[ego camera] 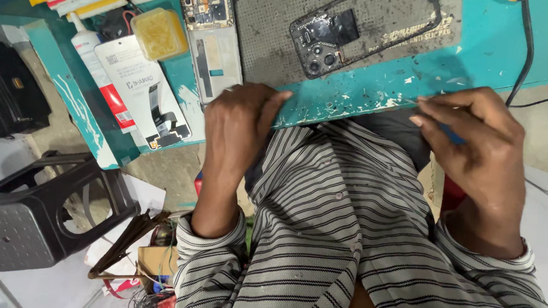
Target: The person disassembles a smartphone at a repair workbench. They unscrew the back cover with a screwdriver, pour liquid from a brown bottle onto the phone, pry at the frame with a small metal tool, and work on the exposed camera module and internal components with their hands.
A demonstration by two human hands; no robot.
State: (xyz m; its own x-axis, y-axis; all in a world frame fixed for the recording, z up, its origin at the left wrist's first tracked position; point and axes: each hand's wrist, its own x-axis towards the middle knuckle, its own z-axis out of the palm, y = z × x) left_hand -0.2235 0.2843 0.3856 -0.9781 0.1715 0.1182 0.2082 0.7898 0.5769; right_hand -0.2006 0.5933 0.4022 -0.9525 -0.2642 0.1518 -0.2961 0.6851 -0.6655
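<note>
While the camera looks straight down the person's grey striped shirt [345,242], both hands sit at the near edge of the teal counter [487,47]. The left hand [241,123] lies palm down with its fingers curled over the chipped counter edge, grasping nothing else that can be seen. The right hand [474,136] is pinched shut on a small blue object [453,136], mostly hidden by the fingers, held just at the counter edge; what kind of object it is cannot be told.

Just beyond the left hand lies an opened phone [214,37] with its circuit board exposed at the far end. To its left rest a white parts package [140,90] showing a flex cable and a white bottle with a red label [103,74], with a small yellow plastic box [160,33] beyond them. Farther out, on a grey dotted work mat [270,25], lies a black phone frame [360,28] with camera holes. A black cable [525,49] crosses the counter at the right. Down on the floor to the left stands a black plastic stool [32,214].
</note>
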